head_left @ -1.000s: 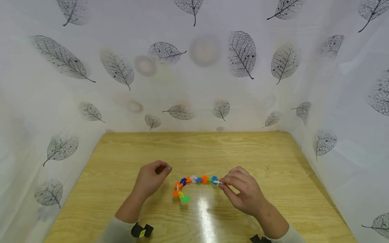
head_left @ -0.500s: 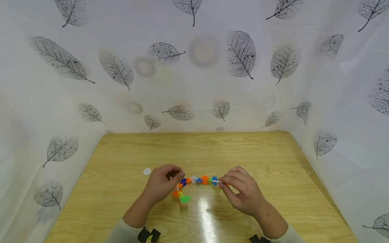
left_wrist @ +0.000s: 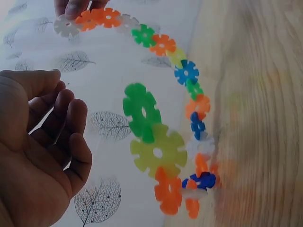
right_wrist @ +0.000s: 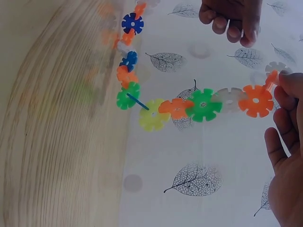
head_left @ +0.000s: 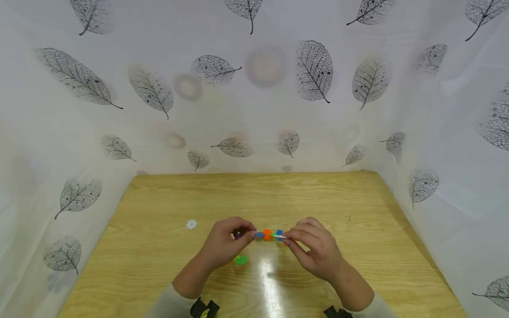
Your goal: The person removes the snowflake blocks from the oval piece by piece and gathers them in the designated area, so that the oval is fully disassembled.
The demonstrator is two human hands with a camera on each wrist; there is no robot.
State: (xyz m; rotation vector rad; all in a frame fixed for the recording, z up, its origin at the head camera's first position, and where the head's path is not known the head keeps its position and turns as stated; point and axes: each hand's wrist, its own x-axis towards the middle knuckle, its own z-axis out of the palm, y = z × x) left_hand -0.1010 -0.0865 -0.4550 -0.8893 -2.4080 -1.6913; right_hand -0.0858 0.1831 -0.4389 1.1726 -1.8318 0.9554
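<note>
A long chain of interlocking plastic flower discs (head_left: 267, 235) in orange, blue, green, yellow and white curves between my hands. My right hand (head_left: 318, 254) pinches its end between thumb and fingers. The right wrist view shows an orange disc (right_wrist: 255, 100) and a pale disc (right_wrist: 277, 70) right at those fingertips. My left hand (head_left: 228, 243) has its fingers loosely bent and its thumb near the index finger, with nothing seen between them in the left wrist view. From above it covers part of the chain. A green disc (left_wrist: 142, 112) forms the chain's other end.
One loose white flower disc (head_left: 191, 224) lies on the wooden table (head_left: 159, 198), left of my left hand. A pale curtain (head_left: 254, 115) printed with dark leaves surrounds the table at the back and both sides. Black straps (head_left: 204, 308) sit at my wrists.
My left hand has moved right, over the chain and nearer the right hand. The loose white disc on the left has come into sight. My right hand stays almost still, pinching the chain.
</note>
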